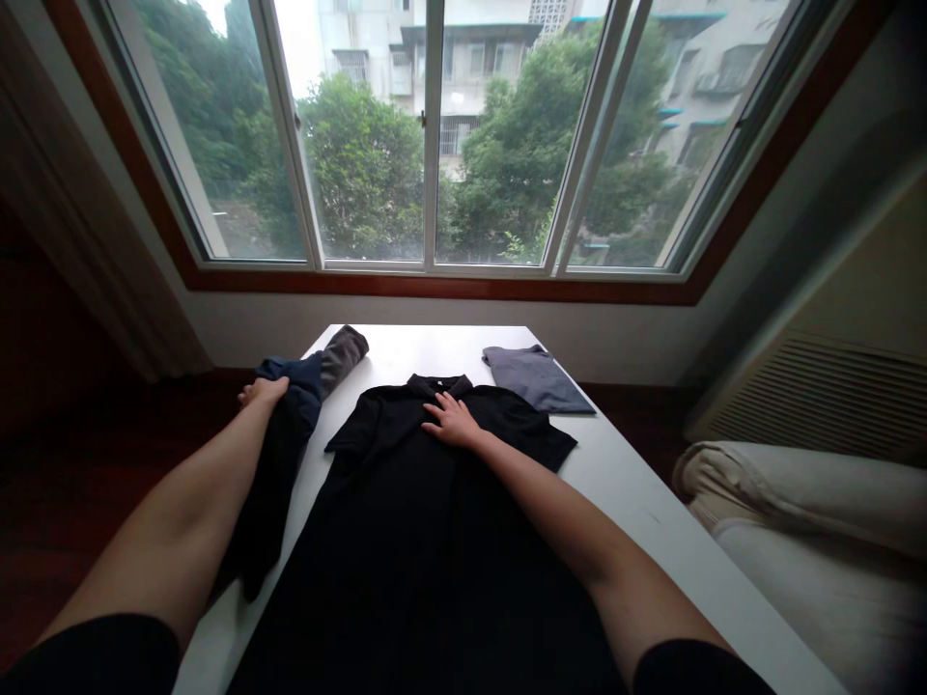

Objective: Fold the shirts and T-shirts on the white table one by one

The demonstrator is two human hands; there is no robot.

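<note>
A black short-sleeved collared shirt (406, 502) lies spread on the white table (637, 521), its collar toward the window. Flat on its upper chest rests my right hand (454, 422), fingers spread. At the table's left edge, my left hand (265, 391) is closed on a black garment (271, 492) that hangs down over the side. A dark blue garment (308, 378) lies bunched right beside that hand, and my left fingers are partly hidden. Behind it is a rolled dark grey cloth (346, 353).
A folded grey garment (540, 378) lies at the table's back right. Beyond the table is a wide window (431, 275) above a white wall. Pale bundled bedding (811, 492) sits to the right, near a slatted panel (832, 396). A curtain (108, 232) hangs at left.
</note>
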